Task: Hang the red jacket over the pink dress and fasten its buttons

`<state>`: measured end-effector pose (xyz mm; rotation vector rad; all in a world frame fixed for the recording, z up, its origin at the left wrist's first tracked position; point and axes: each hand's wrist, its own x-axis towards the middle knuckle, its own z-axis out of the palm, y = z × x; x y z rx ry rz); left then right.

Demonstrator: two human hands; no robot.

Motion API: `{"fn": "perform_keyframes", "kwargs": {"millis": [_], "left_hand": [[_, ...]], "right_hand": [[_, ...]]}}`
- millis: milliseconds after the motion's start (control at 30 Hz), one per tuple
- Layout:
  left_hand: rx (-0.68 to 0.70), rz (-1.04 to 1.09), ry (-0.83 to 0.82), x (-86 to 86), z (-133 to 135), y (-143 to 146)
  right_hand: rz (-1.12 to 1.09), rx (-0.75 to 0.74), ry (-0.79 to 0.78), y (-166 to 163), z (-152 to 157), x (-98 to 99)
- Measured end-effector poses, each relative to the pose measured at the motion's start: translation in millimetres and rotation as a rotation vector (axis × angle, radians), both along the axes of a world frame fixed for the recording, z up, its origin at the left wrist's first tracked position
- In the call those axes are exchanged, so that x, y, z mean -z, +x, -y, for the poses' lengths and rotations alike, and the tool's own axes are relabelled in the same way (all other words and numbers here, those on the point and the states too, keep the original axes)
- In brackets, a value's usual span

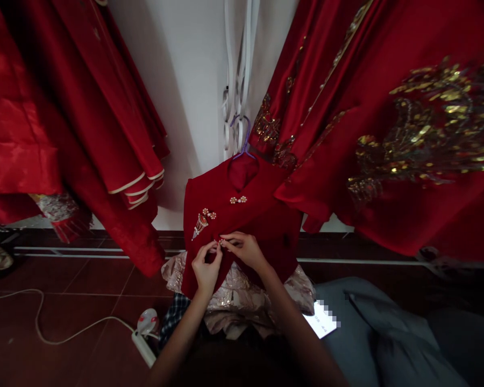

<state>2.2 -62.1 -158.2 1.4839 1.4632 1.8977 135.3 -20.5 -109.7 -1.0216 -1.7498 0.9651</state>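
A red sleeveless vest (266,215) hangs in front of me on a purple hanger (247,141). A beaded flower clasp (239,200) fastens it below the neck, and a dangling beaded brooch (200,223) sits on its left side. Lower down the front, my left hand (207,270) and my right hand (246,249) meet fingertip to fingertip, both pinching a small beaded clasp (221,243). My fingers partly hide that clasp. Beneath the vest's hem shows a shiny pinkish patterned fabric (234,298).
Red garments (116,134) hang at left, and a red gown with gold sequins (447,113) at right. White straps (237,59) hang on the wall. A lit phone (321,320) lies by grey fabric (371,317). A power strip (143,346) and its cord (84,327) are on the tiled floor.
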Motion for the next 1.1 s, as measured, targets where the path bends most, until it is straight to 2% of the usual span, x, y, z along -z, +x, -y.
{"fn": "perform_keyframes", "kwargs": {"millis": [200,300,400,567,700,767,867,1100], "left_hand": [[0.041,-0.011,-0.016,2.9,-0.2,-3.8],[0.055,-0.09,0.006,-0.4,0.4,-5.0],[0.011,-0.173,0.03,-5.0,1.9,-4.4],[-0.095,-0.179,0.086,-8.7,4.7,-1.6],[-0.109,-0.216,0.074,-9.6,5.5,0.5],[-0.099,-0.242,0.061,-10.2,5.6,0.8],[-0.073,-0.272,0.055,-10.1,5.8,-0.1],[-0.03,-0.286,0.065,-5.6,5.6,-1.6]], "right_hand": [[-0.008,0.001,-0.016,-0.5,0.1,1.0],[0.003,-0.003,-0.022,-0.7,-0.4,2.5],[0.007,-0.02,-0.037,0.3,0.0,0.6],[0.11,-0.095,-0.067,13.4,9.0,-24.5],[0.158,0.003,0.038,28.1,19.9,-52.1],[0.177,0.026,0.072,31.3,22.9,-58.6],[0.213,0.016,0.092,30.0,21.9,-54.6],[0.259,-0.033,0.064,19.5,7.3,-21.3]]}}
